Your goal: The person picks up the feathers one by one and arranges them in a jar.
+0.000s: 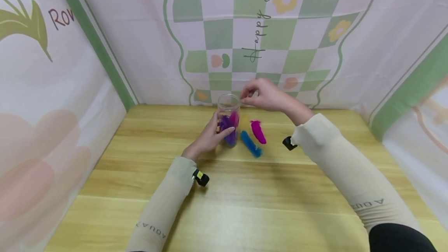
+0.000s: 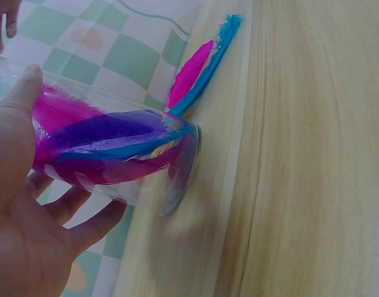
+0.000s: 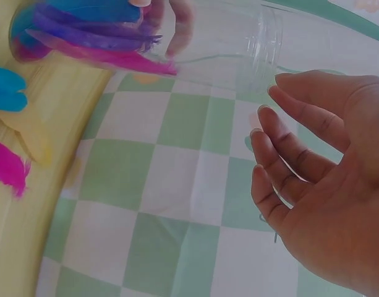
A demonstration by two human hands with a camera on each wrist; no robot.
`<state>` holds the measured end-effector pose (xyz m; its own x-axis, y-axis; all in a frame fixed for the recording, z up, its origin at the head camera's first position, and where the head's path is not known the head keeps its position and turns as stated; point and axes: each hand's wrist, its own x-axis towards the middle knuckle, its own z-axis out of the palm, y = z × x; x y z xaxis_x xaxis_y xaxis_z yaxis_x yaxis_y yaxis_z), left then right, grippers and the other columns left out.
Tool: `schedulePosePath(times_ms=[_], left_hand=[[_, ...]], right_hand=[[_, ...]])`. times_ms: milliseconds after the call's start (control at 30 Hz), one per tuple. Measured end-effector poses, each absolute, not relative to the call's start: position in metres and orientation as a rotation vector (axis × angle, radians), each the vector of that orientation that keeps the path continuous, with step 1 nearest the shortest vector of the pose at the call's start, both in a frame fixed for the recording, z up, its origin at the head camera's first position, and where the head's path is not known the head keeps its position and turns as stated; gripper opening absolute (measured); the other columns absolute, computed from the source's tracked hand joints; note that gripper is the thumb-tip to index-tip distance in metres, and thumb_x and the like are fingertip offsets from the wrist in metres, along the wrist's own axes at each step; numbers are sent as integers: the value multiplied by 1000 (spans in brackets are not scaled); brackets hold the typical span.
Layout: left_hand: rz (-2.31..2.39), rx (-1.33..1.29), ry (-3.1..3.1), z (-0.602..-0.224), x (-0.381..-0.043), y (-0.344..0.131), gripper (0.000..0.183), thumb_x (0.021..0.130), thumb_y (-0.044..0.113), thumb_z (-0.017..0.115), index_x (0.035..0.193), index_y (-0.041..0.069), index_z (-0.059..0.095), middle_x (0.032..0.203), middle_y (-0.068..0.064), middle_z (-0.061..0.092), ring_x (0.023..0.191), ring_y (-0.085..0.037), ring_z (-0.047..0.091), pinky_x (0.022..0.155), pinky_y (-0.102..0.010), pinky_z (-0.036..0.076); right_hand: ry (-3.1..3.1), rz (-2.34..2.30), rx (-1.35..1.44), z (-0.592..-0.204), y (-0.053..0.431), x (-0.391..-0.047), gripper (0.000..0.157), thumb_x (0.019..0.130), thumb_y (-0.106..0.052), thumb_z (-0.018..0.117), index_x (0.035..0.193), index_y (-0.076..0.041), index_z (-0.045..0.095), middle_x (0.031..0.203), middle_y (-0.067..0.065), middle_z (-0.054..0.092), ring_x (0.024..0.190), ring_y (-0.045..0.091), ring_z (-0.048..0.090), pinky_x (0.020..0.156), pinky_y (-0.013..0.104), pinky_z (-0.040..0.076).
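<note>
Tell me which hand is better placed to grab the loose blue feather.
Likely the right hand: it looks empty, whereas the left hand grips the jar beside the blue feather.

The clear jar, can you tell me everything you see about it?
The jar is see-through, round and tall, like glass or plastic, with a ringed neck and open mouth. Purple, pink and blue feathers sit inside, low down. It looks roughly upright, toward the far side of the table. The left hand grips it; the right hand is near its rim.
</note>
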<state>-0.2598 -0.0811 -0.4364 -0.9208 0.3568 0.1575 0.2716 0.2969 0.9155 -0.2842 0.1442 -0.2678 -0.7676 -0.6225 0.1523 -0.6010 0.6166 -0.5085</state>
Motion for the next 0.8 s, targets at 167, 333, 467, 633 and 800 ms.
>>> schedulePosePath(times_ms=[167, 333, 467, 633, 800], left_hand=[[1717, 596, 2464, -437, -260, -81, 72, 102, 42, 62, 158, 36, 17, 152, -5, 41, 139, -35, 47, 109, -56, 44], [1702, 608, 2482, -437, -260, -82, 70, 102, 41, 62, 157, 34, 19, 150, -5, 42, 137, -33, 48, 110, -54, 45], [1702, 625, 2486, -438, -261, -82, 67, 103, 40, 62, 155, 32, 21, 149, -7, 43, 136, -32, 49, 109, -54, 45], [1707, 626, 2481, -437, -260, -82, 66, 103, 39, 62, 155, 32, 21, 150, -7, 42, 137, -34, 48, 109, -55, 45], [1716, 631, 2478, -437, -261, -82, 67, 103, 38, 62, 156, 32, 21, 150, -8, 43, 136, -35, 49, 108, -56, 46]], right_hand=[[2788, -862, -1066, -272, 149, -285, 10, 96, -9, 70, 103, -4, 76, 99, 10, 73, 97, 27, 65, 87, 48, 55], [2774, -881, -1027, -277, 154, -284, 11, 97, -8, 69, 105, -4, 74, 100, 10, 72, 95, 26, 66, 86, 47, 57], [2759, -892, -976, -284, 158, -286, 14, 98, -9, 67, 108, -2, 74, 101, 11, 72, 93, 26, 67, 82, 46, 58], [2749, -907, -920, -291, 162, -287, 16, 98, -11, 67, 109, -1, 73, 101, 13, 72, 93, 28, 67, 79, 44, 58], [2740, -915, -893, -296, 166, -289, 17, 98, -11, 68, 111, 0, 72, 101, 13, 71, 95, 29, 66, 81, 44, 57]])
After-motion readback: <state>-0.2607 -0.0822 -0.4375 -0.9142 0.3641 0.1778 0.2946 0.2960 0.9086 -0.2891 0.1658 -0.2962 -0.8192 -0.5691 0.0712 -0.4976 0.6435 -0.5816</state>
